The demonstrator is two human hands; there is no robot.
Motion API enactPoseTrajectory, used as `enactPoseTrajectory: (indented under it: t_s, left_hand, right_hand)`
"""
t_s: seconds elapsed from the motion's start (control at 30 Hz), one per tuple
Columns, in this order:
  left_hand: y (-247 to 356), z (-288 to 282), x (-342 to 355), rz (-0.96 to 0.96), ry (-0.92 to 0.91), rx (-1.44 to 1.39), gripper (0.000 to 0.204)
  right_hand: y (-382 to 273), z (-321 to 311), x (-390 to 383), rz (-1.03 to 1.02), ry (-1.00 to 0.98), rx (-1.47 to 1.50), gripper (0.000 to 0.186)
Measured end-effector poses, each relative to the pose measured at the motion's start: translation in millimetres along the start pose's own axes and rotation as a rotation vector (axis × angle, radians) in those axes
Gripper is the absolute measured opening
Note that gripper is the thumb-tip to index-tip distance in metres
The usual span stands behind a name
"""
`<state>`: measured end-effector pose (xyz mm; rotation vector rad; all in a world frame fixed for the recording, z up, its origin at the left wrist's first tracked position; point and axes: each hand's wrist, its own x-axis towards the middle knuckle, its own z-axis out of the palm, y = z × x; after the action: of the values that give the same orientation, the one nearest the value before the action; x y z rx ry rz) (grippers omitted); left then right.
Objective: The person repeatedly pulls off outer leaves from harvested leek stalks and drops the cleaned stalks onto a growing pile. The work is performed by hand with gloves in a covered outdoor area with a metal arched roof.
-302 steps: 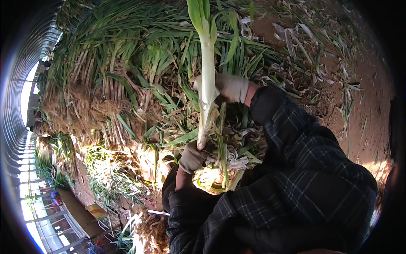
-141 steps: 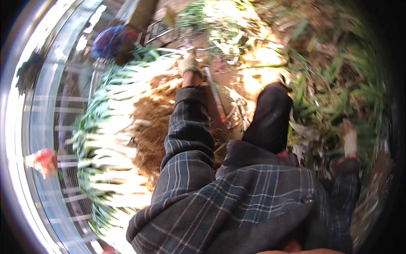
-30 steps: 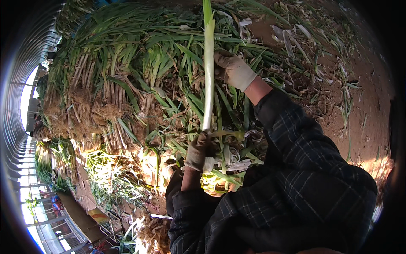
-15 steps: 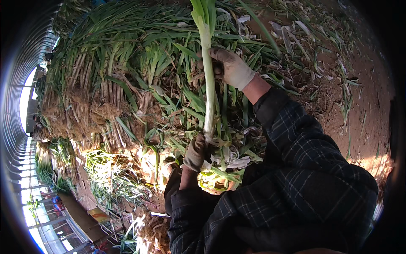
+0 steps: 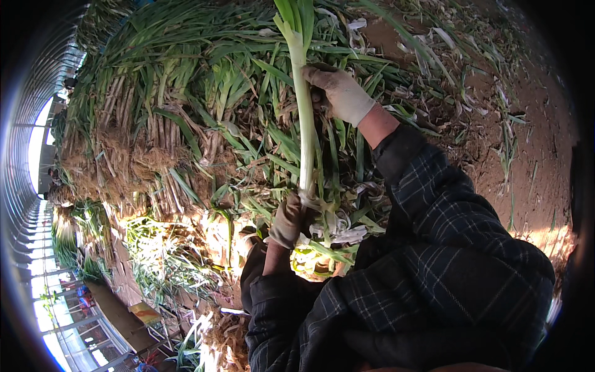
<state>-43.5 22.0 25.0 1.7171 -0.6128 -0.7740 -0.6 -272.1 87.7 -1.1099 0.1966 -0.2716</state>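
A long leek [image 5: 305,130] with a white stalk and green top stands lengthwise in front of me. My left hand [image 5: 287,221], in a dirty grey-brown glove, is closed around its lower end. My right hand [image 5: 334,93], in a soiled pale glove, grips the stalk just below where the leaves fan out. Some loose, limp layers [image 5: 316,203] hang at the leek's base. Behind both hands lies a heap of green leaves and dry peelings [image 5: 242,149].
Bundles of rooted leeks [image 5: 124,142] are piled on the left. Leaf scraps are scattered over bare soil [image 5: 527,173] on the right. A tunnel-shaped greenhouse frame [image 5: 34,211] runs along the far left, with a brown board [image 5: 111,310] and more leeks [image 5: 65,239] below.
Over the last second my right hand has moved slightly up along the stalk and the leafy top has tilted left. About five seconds ago my view was on a row of pale leeks.
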Motion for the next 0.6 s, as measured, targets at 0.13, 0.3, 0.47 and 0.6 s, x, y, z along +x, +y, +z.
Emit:
enactPoseTrajectory:
  t_s: [0.13, 0.3, 0.47, 0.6]
  left_hand:
    - [-9, 0, 2, -0.278, 0.102, -0.136, 0.044]
    - [-29, -2, 6, -0.131, 0.229, -0.174, 0.059]
    - [-40, -5, 10, -0.157, 0.362, -0.024, 0.057]
    - [-30, -2, 9, -0.070, 0.353, -0.090, 0.054]
  right_hand:
    - [0, -3, 1, 0.092, -0.030, 0.109, 0.035]
    - [8, -9, 5, 0.094, -0.075, 0.174, 0.036]
    - [10, -10, 6, 0.018, -0.242, 0.280, 0.037]
    - [-1, -8, 4, 0.080, -0.032, 0.032, 0.034]
